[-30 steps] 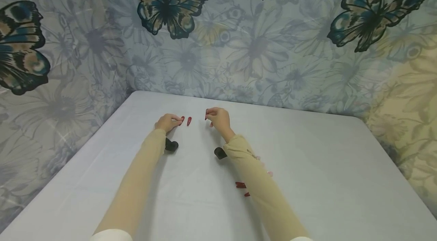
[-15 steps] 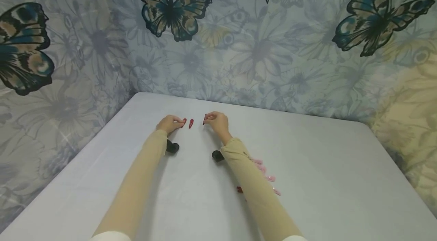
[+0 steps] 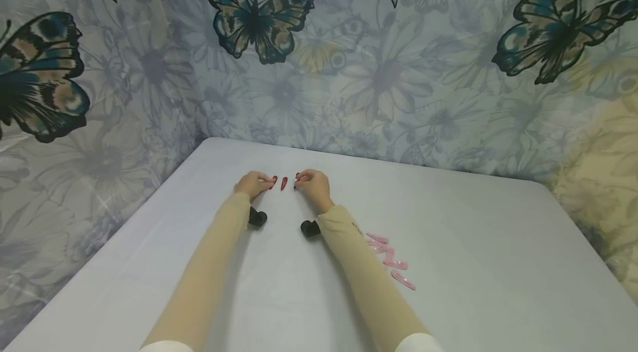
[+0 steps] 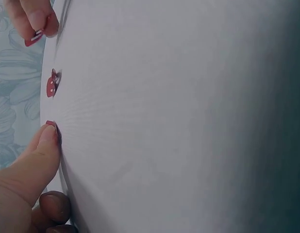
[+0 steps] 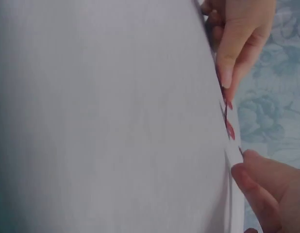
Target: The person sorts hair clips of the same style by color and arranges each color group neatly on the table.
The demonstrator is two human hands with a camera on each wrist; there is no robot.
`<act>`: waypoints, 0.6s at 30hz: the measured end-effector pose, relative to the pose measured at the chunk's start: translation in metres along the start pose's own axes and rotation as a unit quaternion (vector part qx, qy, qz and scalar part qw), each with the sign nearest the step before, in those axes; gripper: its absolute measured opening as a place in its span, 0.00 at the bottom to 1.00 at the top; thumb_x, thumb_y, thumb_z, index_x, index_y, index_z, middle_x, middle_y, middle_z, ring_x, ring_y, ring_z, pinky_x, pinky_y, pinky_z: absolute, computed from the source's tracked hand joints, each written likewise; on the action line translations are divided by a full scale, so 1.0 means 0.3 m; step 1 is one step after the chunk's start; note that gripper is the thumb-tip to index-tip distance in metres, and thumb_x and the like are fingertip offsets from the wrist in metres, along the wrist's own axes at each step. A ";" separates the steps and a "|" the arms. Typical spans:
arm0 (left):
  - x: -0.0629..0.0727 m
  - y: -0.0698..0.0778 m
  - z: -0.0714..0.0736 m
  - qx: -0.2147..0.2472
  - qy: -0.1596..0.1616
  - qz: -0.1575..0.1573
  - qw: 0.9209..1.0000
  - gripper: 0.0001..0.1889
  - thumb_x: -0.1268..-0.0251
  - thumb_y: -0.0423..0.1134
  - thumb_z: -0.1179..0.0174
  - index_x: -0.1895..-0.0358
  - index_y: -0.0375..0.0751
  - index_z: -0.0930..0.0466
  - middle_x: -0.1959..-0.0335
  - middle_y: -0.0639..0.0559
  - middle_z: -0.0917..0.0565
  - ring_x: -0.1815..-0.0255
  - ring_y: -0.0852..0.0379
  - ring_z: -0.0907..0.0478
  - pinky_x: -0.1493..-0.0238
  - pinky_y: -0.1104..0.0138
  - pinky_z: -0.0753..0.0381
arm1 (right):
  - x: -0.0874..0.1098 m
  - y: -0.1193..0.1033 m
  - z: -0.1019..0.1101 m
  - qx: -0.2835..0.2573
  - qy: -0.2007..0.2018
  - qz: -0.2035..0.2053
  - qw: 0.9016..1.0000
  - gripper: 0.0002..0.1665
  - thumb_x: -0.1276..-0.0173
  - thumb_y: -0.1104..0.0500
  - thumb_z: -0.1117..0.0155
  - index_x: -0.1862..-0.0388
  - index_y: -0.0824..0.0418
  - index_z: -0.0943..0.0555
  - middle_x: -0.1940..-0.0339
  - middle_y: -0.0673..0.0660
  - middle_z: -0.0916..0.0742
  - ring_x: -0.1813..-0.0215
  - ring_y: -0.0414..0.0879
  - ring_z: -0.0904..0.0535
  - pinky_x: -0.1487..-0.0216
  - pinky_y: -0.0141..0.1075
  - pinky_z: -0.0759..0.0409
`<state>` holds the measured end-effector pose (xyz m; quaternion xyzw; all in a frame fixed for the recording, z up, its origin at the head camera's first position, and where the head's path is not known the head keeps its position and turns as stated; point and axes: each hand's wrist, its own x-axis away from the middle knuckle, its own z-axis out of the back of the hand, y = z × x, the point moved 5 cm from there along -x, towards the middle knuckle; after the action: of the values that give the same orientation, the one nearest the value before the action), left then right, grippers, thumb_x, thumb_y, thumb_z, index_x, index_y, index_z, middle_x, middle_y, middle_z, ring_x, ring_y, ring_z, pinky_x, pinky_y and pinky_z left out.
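Observation:
Near the far side of the white table, my left hand [image 3: 253, 184] pinches a red snap hair clip [image 3: 274, 179] between thumb and fingertips, low at the tabletop. Beside it a second red hair clip [image 3: 284, 184] lies alone, pointing away from me; the left wrist view shows this middle clip [image 4: 51, 86] with pale marks on it. My right hand [image 3: 315, 186] holds a third red hair clip [image 3: 297, 177] by its fingertips, just right of the middle one. In the right wrist view, fingers of the right hand [image 5: 271, 189] mostly hide that clip.
Several pink hair clips [image 3: 396, 265] lie loosely scattered beside my right forearm. Black wrist cameras [image 3: 310, 228] hang under both wrists. A patterned butterfly wall [image 3: 379, 75] rises directly behind the far edge of the table [image 3: 473, 219].
My right hand has come left and lower with its clip, closer to the middle one. The left hand stays at its clip. More pink clips show; red ones near the right forearm are now hidden.

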<state>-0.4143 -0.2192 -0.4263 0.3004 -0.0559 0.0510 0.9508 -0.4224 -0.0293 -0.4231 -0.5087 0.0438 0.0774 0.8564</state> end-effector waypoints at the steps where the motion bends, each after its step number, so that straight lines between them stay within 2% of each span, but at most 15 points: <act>1: 0.003 -0.001 0.000 -0.002 0.001 0.000 1.000 0.16 0.32 0.47 0.40 0.46 0.45 0.16 0.33 0.41 0.25 0.32 0.39 0.30 0.33 0.44 0.34 | 0.003 0.000 -0.006 0.006 0.002 0.005 1.000 0.08 0.44 0.66 0.27 0.64 0.65 0.13 0.66 0.62 0.10 0.60 0.53 0.14 0.59 0.31 0.23; 4: 0.010 -0.003 0.002 -0.007 0.007 -0.002 1.000 0.16 0.32 0.47 0.40 0.46 0.46 0.16 0.34 0.41 0.24 0.32 0.39 0.29 0.34 0.45 0.33 | 0.010 -0.008 -0.024 0.053 0.011 0.024 0.998 0.07 0.44 0.65 0.27 0.65 0.62 0.13 0.67 0.59 0.10 0.59 0.52 0.18 0.58 0.34 0.25; 8: 0.019 -0.006 0.006 -0.015 0.013 0.005 1.000 0.16 0.31 0.47 0.40 0.46 0.45 0.16 0.34 0.42 0.24 0.32 0.40 0.29 0.34 0.45 0.32 | 0.016 -0.021 -0.041 0.132 0.024 0.042 0.990 0.07 0.43 0.61 0.26 0.64 0.58 0.13 0.68 0.55 0.11 0.59 0.49 0.27 0.61 0.36 0.30; 14: 0.029 0.003 0.009 -0.015 0.012 0.000 1.000 0.16 0.30 0.47 0.41 0.46 0.46 0.16 0.34 0.42 0.23 0.33 0.40 0.29 0.35 0.44 0.32 | 0.021 -0.019 -0.048 0.138 0.031 0.021 0.990 0.13 0.42 0.61 0.27 0.56 0.58 0.11 0.64 0.57 0.11 0.59 0.50 0.28 0.60 0.38 0.29; 18: 0.025 0.003 0.007 -0.007 0.013 -0.002 1.000 0.16 0.31 0.48 0.41 0.46 0.46 0.16 0.34 0.42 0.24 0.32 0.40 0.29 0.34 0.44 0.33 | 0.023 -0.018 -0.051 0.132 0.032 0.033 0.990 0.16 0.42 0.61 0.27 0.53 0.59 0.12 0.61 0.59 0.11 0.60 0.50 0.29 0.58 0.40 0.29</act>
<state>-0.4071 -0.2192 -0.4230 0.2933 -0.0428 0.0522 0.9536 -0.4147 -0.0447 -0.4268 -0.3919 0.0971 0.0826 0.9111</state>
